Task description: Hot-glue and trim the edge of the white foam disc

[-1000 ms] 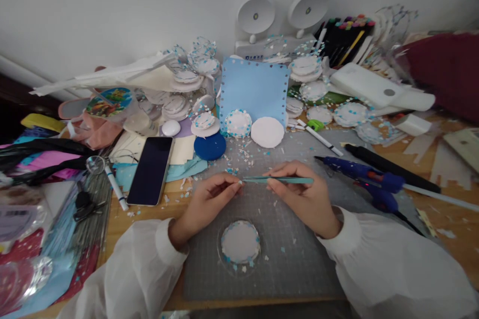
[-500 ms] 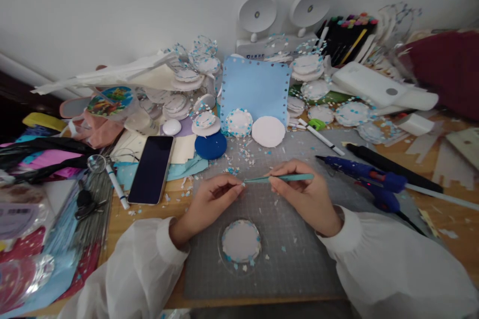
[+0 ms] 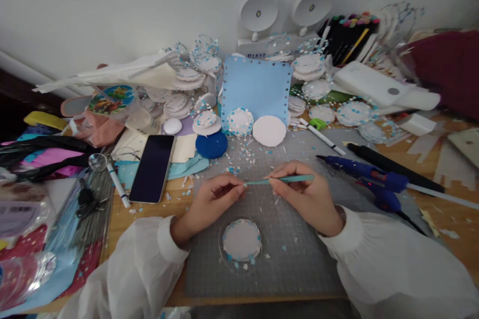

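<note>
Pinched in my right hand (image 3: 303, 192) is a pair of teal tweezers (image 3: 295, 178), its tips pointing left. Those tips meet the fingertips of my left hand (image 3: 217, 199), where thumb and forefinger press together on a tiny pale piece, too small to make out well. Below my hands, a white paper disc (image 3: 242, 240) edged with small blue and white paper bits lies on a clear round base (image 3: 221, 258). Loose blue and white bits (image 3: 239, 159) are scattered over the grey cutting mat (image 3: 292, 274) just beyond my hands.
A blue hot glue gun (image 3: 362, 172) lies to the right, a phone (image 3: 152, 169) to the left. Behind stand a light blue square card (image 3: 256, 84), a plain white disc (image 3: 269, 131), a dark blue disc (image 3: 211, 145) and several decorated discs. A marker (image 3: 322, 137) rests on the mat.
Both hands hold almost the same pose, with the tweezer tips still at my left fingertips. The whole view has shifted very slightly.
</note>
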The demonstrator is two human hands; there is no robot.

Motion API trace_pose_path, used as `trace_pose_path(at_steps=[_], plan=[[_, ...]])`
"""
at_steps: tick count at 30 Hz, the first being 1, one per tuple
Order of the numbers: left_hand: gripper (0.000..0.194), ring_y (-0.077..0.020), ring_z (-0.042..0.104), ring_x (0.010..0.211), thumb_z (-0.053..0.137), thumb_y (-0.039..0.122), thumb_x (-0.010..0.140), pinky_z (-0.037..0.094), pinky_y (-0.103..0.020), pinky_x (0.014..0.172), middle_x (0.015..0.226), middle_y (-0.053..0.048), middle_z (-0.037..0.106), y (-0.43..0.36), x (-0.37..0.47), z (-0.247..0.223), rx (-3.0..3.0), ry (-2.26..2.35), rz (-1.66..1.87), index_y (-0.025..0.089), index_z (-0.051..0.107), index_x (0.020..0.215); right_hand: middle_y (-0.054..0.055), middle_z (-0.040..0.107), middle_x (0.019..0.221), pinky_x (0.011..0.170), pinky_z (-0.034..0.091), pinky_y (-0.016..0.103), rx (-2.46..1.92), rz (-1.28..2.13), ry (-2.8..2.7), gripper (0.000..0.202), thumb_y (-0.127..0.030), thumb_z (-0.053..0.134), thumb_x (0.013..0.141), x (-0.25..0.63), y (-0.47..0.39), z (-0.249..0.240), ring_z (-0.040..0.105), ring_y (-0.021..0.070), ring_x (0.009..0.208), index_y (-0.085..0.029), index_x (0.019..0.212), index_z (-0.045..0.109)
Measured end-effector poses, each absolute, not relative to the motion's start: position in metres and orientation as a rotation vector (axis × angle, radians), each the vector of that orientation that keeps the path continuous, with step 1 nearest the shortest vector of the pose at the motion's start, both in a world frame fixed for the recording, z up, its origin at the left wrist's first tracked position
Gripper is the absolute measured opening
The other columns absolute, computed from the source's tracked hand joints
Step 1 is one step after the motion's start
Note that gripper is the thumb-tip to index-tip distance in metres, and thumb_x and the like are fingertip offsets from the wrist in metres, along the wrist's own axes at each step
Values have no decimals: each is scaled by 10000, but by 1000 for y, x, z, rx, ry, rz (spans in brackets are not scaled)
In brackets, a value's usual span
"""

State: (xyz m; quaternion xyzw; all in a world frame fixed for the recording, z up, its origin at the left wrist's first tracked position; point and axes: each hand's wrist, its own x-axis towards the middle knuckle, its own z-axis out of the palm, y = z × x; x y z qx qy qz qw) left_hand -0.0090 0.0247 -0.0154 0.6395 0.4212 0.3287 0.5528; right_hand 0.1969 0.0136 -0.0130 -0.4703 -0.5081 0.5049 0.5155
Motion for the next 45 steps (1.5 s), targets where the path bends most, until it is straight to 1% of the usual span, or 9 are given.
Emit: trace_pose_path(at_steps=[7, 14, 20, 23, 31, 35, 38, 42, 45], plan=[[159, -116, 547, 686, 579, 241, 870, 440, -219, 644, 741, -33, 616, 24, -9, -17, 1484, 1001, 777, 123, 641, 784, -20, 630, 611, 470, 463, 176, -1155, 1265, -1117, 124, -266, 738, 740, 201, 17, -20, 571, 75, 516, -199, 747, 634], [169, -117, 547, 690, 563, 239, 877, 436, -216, 647, 728, -28, 615, 24, -9, -16, 1492, 1010, 776, 127, 635, 771, 9, 671, 710, 491, 475, 194, -1144, 1326, -1133, 148, -268, 751, 718, 199, 16, -18, 590, 81, 537, -193, 746, 626], [173, -113, 552, 684, 565, 227, 873, 441, -206, 638, 727, -26, 617, 24, -8, -14, 1515, 1014, 776, 131, 636, 748, 3, 650, 648, 457, 441, 202, -1192, 1343, -1132, 173, -315, 750, 725, 201, 14, -21, 558, 86, 507, -193, 754, 629], [168, -115, 553, 683, 570, 230, 870, 441, -208, 636, 725, -26, 618, 24, -8, -14, 1507, 1012, 780, 132, 634, 750, -1, 644, 639, 471, 441, 199, -1199, 1368, -1113, 183, -324, 753, 723, 201, 15, -23, 555, 83, 516, -192, 758, 630], [189, -109, 536, 671, 556, 240, 884, 424, -209, 633, 712, -19, 603, 25, -9, -14, 1528, 1005, 770, 130, 628, 747, -6, 642, 648, 482, 428, 200, -1172, 1398, -1074, 183, -300, 768, 710, 201, 15, -23, 552, 80, 528, -191, 744, 625], [195, -111, 538, 672, 556, 238, 883, 426, -213, 632, 715, -22, 601, 25, -8, -13, 1532, 999, 764, 130, 625, 735, -19, 627, 631, 483, 405, 202, -1119, 1418, -1015, 155, -278, 757, 727, 202, 16, -28, 532, 74, 523, -196, 749, 627], [188, -123, 554, 694, 552, 251, 883, 440, -225, 645, 734, -33, 609, 25, -9, -14, 1528, 1001, 751, 128, 631, 764, -29, 615, 604, 482, 386, 203, -1090, 1429, -921, 155, -280, 757, 723, 202, 19, -24, 512, 69, 511, -198, 734, 626], [179, -133, 576, 719, 543, 265, 890, 458, -240, 666, 799, -52, 633, 26, -11, -8, 1580, 968, 700, 126, 650, 856, -43, 577, 534, 470, 357, 204, -1061, 1447, -795, 200, -280, 792, 660, 200, 22, -13, 486, 66, 484, -190, 676, 614], [197, -143, 588, 748, 552, 293, 890, 456, -240, 674, 832, -57, 656, 26, -16, 7, 1767, 911, 530, 141, 676, 913, -45, 561, 510, 459, 341, 210, -1052, 1450, -739, 230, -278, 811, 614, 200, 23, -7, 480, 72, 477, -186, 649, 603]])
